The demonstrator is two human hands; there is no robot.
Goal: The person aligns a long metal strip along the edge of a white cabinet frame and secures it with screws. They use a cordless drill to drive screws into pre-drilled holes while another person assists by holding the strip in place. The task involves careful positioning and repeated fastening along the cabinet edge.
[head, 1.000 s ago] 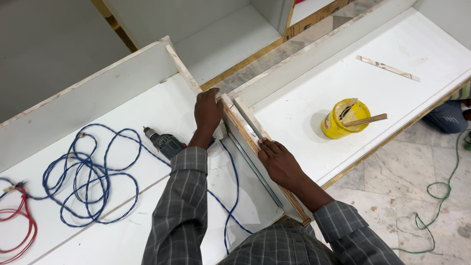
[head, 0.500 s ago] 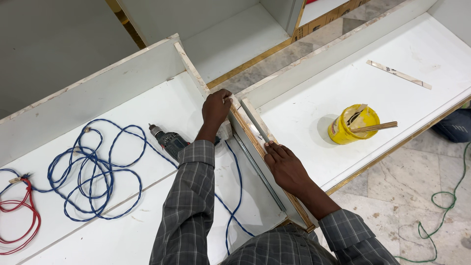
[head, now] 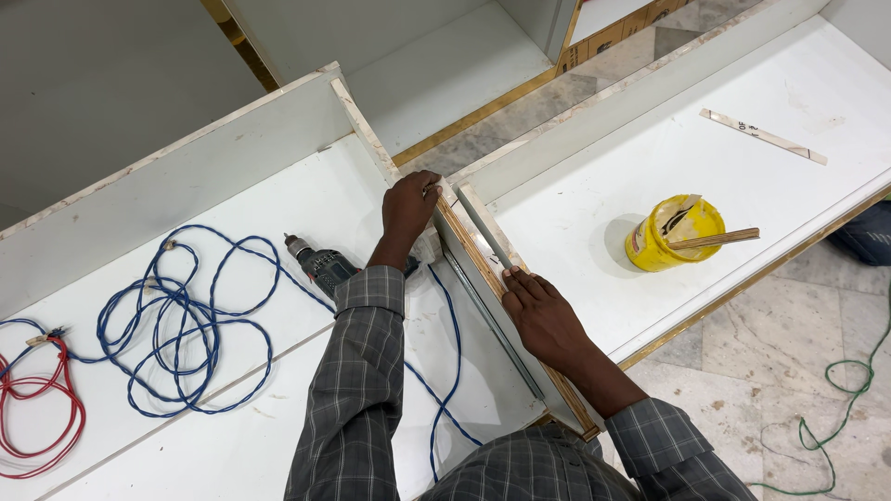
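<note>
My left hand (head: 408, 209) grips the far end of a white cabinet's upright side panel (head: 464, 246), whose raw wooden edge faces up. A long thin grey strip (head: 484, 225) lies along that edge. My right hand (head: 543, 317) rests on the strip's near end, fingers pressing it onto the edge. Both arms wear grey checked sleeves. A power drill (head: 320, 263) lies inside the left cabinet, just left of my left wrist.
Coiled blue cable (head: 186, 315) and red cable (head: 37, 408) lie on the left cabinet's white panel. On the right panel stand a yellow can (head: 673, 232) with a wooden stick (head: 719, 239) and a thin loose strip (head: 761, 136). Green cable (head: 835, 408) lies on the marble floor.
Both hands stay on the panel edge and the strip. The view has shifted slightly, and my right hand sits a little flatter on the strip.
</note>
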